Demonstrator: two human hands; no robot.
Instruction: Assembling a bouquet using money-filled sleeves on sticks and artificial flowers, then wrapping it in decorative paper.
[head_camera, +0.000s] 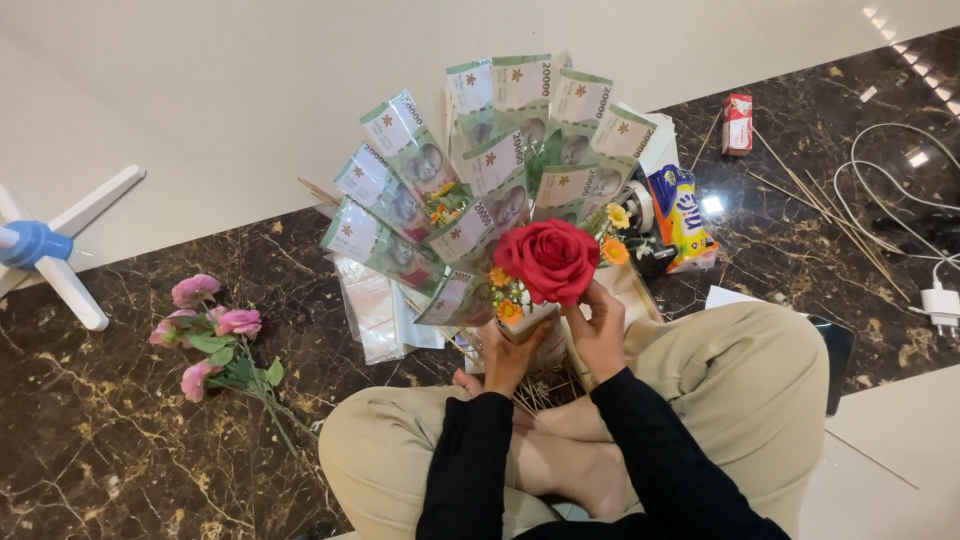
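The rose (548, 260) stands between the left hand (508, 355) and right hand (600, 335), above the person's crossed legs. The fan of banknotes (480, 170) spreads behind it. The artificial flower sprig (215, 345) lies on the floor (120, 440) to the left. The snack packet (682, 220), thin sticks (830, 215), and charger cable (915, 200) lie right.
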